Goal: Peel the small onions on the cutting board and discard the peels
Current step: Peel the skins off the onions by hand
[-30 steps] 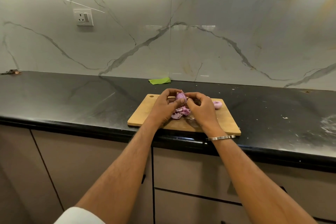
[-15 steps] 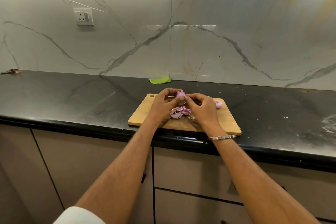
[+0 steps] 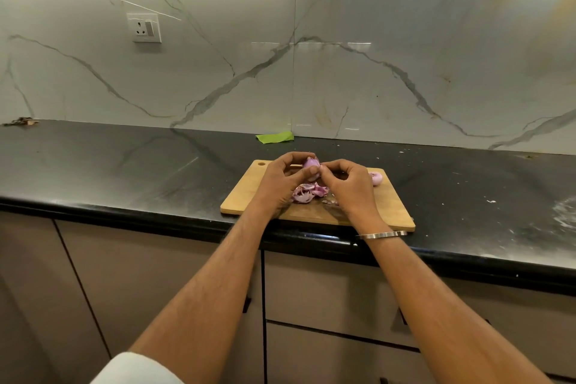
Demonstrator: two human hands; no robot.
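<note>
Small purple onion (image 3: 311,167), part-peeled, pinched btwn both hands' fingers (image 3: 307,172).

A domestic kitchen. A black stone countertop (image 3: 124,165) runs along a marble-patterned backsplash (image 3: 374,72) fitted with a wall socket (image 3: 144,27) (lit by a strip light above), with flat-fronted base cabinets (image 3: 156,274) beneath. A wooden cutting board (image 3: 389,206) carrying purple onion peels (image 3: 307,193) marks it as a food-preparation area.
</note>
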